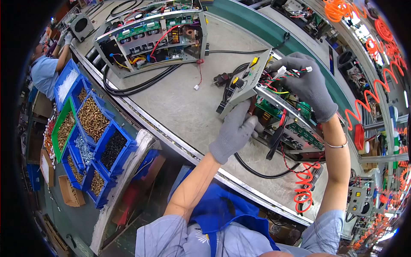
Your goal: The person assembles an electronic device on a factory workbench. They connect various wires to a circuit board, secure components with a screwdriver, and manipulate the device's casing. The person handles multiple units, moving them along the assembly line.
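Note:
An open metal device chassis with green circuit boards inside stands tilted on the bench in front of me. Its end panel carries a yellow-marked knob and a power cord. My left hand, in a grey glove, is closed at the panel's lower inner edge; its fingertips are partly hidden. My right hand, also gloved, is curled over the top of the chassis at a bundle of twisted red, green and black wires. White connectors stick out by its fingers. A black cable hangs off the chassis side.
Another open chassis stands at the far left of the bench, with black cables looped beside it. Blue bins and a green bin of screws sit left. Orange coiled hoses hang right. Another person works at far left.

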Action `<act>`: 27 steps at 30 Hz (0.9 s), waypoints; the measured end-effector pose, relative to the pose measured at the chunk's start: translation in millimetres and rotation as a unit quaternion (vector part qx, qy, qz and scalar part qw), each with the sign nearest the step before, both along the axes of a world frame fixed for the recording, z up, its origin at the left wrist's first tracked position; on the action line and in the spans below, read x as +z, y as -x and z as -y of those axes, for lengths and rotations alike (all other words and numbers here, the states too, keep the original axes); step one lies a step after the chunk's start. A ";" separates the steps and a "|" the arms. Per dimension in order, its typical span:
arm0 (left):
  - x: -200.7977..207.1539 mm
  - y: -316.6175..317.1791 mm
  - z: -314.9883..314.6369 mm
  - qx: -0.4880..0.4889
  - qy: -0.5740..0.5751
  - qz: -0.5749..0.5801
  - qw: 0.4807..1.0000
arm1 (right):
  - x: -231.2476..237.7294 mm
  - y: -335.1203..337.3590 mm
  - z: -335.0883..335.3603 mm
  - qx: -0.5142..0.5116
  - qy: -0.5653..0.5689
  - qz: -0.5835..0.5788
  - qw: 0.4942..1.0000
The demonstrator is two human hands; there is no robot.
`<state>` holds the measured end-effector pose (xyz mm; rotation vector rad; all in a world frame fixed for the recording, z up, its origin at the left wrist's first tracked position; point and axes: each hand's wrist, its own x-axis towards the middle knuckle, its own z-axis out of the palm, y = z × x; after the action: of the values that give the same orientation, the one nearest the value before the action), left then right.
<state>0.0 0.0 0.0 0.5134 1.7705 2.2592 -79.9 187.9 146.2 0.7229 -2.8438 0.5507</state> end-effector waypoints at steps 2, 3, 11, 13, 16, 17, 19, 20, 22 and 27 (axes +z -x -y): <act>8.1 -3.8 -1.8 -0.022 -0.056 0.015 0.998 | 1.9 -0.4 -3.8 -0.010 -0.001 -0.028 1.000; 11.1 -3.6 -0.5 -0.021 -0.035 0.015 0.999 | 1.1 -0.9 -3.0 -0.016 0.023 0.007 1.000; -2.9 11.0 -8.6 0.047 0.048 -0.118 0.991 | 3.6 2.9 11.4 0.082 0.032 0.044 0.995; -9.0 11.7 -19.8 0.093 0.017 -0.130 0.987 | 9.3 1.3 21.5 0.095 0.030 0.104 0.990; -1.5 12.1 -14.2 0.024 -0.033 -0.056 0.998 | 13.0 5.6 21.5 0.086 -0.016 0.077 0.993; 3.9 11.6 -9.4 -0.023 -0.050 -0.016 0.998 | 12.5 5.8 20.1 0.082 -0.006 0.075 0.994; 5.0 11.5 -7.9 -0.025 -0.093 -0.010 0.995 | 22.9 9.2 19.1 0.109 -0.010 0.160 0.981; 4.6 10.7 -7.8 -0.027 -0.114 -0.007 0.993 | 24.0 13.9 9.8 0.140 0.025 0.204 0.969; 6.9 11.3 -9.6 -0.025 -0.141 -0.010 0.990 | 30.7 19.1 -5.4 0.176 0.049 0.249 0.951; 6.1 11.0 -13.9 -0.040 -0.205 0.008 0.978 | 29.6 10.3 4.8 0.018 0.137 0.231 0.963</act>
<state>-11.0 13.9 6.1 0.6238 1.2474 2.5678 -90.2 183.1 175.8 0.6652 -3.0643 1.2365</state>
